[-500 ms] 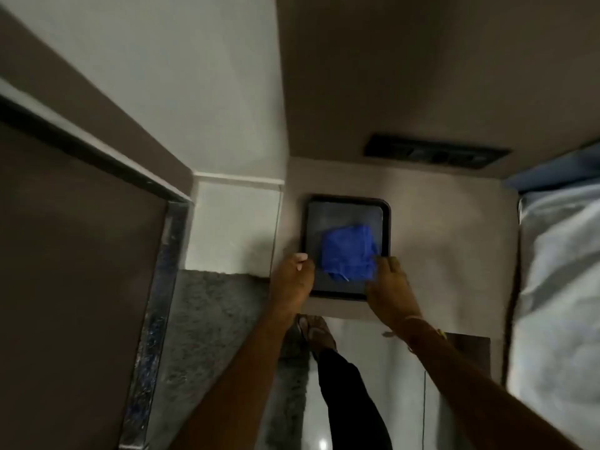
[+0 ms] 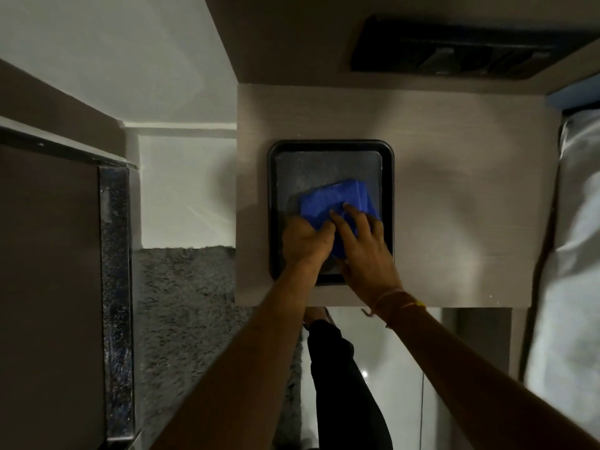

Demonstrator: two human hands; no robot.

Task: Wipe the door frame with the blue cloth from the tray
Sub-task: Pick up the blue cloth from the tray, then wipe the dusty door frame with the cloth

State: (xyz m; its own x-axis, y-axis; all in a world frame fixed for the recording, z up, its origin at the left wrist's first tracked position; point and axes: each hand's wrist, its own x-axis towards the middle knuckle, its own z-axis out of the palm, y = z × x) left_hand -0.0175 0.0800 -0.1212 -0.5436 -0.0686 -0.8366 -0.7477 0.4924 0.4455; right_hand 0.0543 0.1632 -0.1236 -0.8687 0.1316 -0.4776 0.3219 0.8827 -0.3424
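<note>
A folded blue cloth lies in a dark rectangular tray on a pale wooden bedside table. Both my hands are inside the tray at its near end. My left hand curls around the cloth's near left edge. My right hand rests on the cloth with its fingers spread over the top. The cloth's near part is hidden under my hands. The door frame, a dark glossy strip, runs down the left side next to a brown door.
A grey shaggy rug covers the floor between the door and the table. A bed with white bedding borders the table on the right. A dark switch panel sits on the wall behind. My leg and foot show below the table.
My view has moved closer to the tray. Both hands moved from the tray's near rim onto the blue cloth, and the left hand has closed on its edge.
</note>
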